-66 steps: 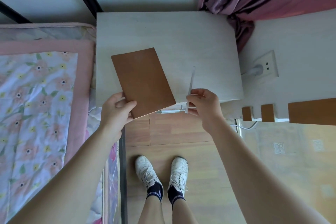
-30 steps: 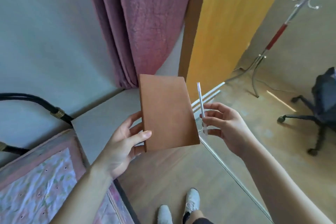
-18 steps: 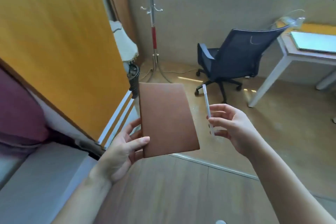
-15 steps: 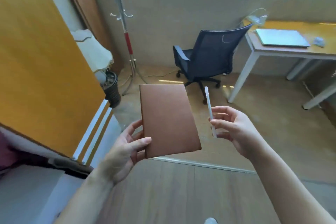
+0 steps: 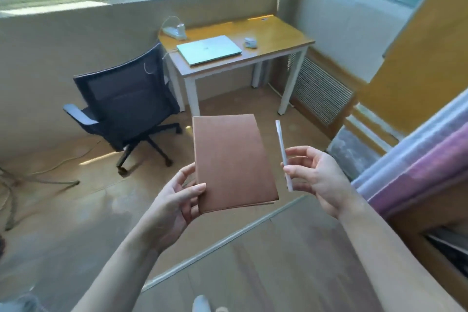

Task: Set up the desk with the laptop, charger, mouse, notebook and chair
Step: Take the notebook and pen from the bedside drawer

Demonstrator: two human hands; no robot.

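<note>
Left hand (image 5: 174,200) pinches the notebook (image 5: 234,163), right hand (image 5: 321,177) pinches a pen (image 5: 283,153); loose fingertip grip risks dropping either before reaching the far desk (image 5: 278,33).

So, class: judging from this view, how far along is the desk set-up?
Done: closed laptop, mouse and charger sit on the desk. In hand: left hand holds the notebook, right hand a pen. Left: placing the notebook; the chair stands beside the desk.

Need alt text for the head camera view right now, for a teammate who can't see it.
Left hand holds a closed brown notebook, right hand a white pen; ahead, a desk with closed laptop and mouse, chair beside.
</note>
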